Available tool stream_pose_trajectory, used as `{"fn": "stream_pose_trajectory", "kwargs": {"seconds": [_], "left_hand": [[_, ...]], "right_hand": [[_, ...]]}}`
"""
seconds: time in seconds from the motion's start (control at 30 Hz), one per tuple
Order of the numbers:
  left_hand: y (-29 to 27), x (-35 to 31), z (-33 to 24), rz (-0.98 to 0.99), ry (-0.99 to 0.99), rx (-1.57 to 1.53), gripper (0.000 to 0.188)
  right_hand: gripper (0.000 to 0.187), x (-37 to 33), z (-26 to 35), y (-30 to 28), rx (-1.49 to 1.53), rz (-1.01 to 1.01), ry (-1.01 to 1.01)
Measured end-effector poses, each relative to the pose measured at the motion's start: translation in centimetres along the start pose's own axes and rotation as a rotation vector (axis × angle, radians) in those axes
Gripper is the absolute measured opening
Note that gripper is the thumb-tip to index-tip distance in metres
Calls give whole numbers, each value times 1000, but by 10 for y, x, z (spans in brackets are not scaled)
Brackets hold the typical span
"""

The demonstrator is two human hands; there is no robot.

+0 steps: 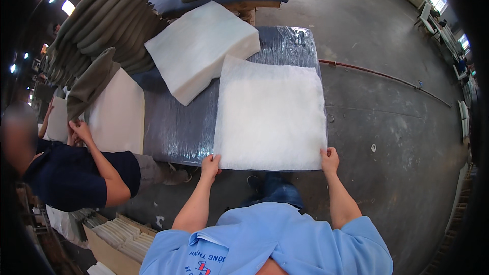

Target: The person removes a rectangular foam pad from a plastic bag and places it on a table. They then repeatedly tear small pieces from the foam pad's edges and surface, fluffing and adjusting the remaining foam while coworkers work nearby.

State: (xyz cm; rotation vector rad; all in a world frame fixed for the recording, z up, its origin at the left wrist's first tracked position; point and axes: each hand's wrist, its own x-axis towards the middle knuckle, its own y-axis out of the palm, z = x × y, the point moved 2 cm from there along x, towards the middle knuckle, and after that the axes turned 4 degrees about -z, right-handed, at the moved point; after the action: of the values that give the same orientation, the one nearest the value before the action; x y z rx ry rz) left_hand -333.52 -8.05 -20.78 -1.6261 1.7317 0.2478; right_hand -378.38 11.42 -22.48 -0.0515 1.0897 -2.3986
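Note:
A square white sheet of batting (271, 117) lies spread over the right end of a plastic-wrapped table (175, 130). My left hand (210, 167) pinches its near left corner, and my right hand (330, 160) grips the near right corner, thumb on top. The near edge runs fairly straight between my hands. Behind the sheet, a thick stack of white batting (204, 46) sits at an angle, and the sheet's far left corner rests against it.
At left a co-worker (81, 173) handles a grey-green cover (94, 84) over a white foam cushion (119, 112). Piles of grey-green cushions (102, 30) stand beyond. A thin pipe (382, 74) crosses the floor at right. Below left, a cardboard box (117, 247) holds white pieces.

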Motion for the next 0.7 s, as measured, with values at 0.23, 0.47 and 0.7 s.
{"fn": "stream_pose_trajectory", "kwargs": {"seconds": [0.23, 0.47, 0.7], "left_hand": [[-2, -3, -1, 9, -18, -22, 25], [-2, -4, 2, 15, -46, -10, 26], [-5, -1, 0, 74, -80, 5, 27]], "right_hand": [[31, -7, -10, 3, 22, 23, 19], [30, -4, -14, 5, 6, 42, -1], [31, 1, -18, 6, 46, 139, 7]]}}
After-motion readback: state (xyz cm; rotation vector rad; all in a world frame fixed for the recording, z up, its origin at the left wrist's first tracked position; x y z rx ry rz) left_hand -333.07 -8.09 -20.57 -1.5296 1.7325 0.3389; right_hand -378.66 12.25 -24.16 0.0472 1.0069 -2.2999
